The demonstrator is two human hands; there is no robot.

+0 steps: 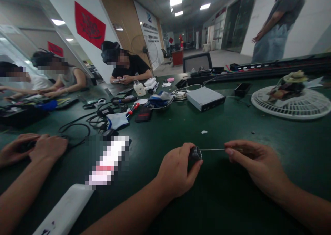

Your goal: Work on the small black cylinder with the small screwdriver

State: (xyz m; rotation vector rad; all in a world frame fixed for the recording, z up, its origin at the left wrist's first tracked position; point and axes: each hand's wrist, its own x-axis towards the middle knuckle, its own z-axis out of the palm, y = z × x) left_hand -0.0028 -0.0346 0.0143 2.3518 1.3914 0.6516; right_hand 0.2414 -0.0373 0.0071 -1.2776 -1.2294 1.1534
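Observation:
My left hand is wrapped round a short dark cylinder, whose open-looking round end faces right. A thin metal rod runs from that end to my right hand. Thumb and fingertips of my right hand pinch the rod, and its far part is hidden among the fingers. How deep the rod reaches into the cylinder I cannot tell. Both hands are above the dark green table. Past them lie a small white scrap and a small dark bit.
A grey disc drive and a white fan grille lie farther back. Left are a screwdriver, tangled black cables and a lit, pixelated screen. Another person's hands work at far left. Several people are around the table.

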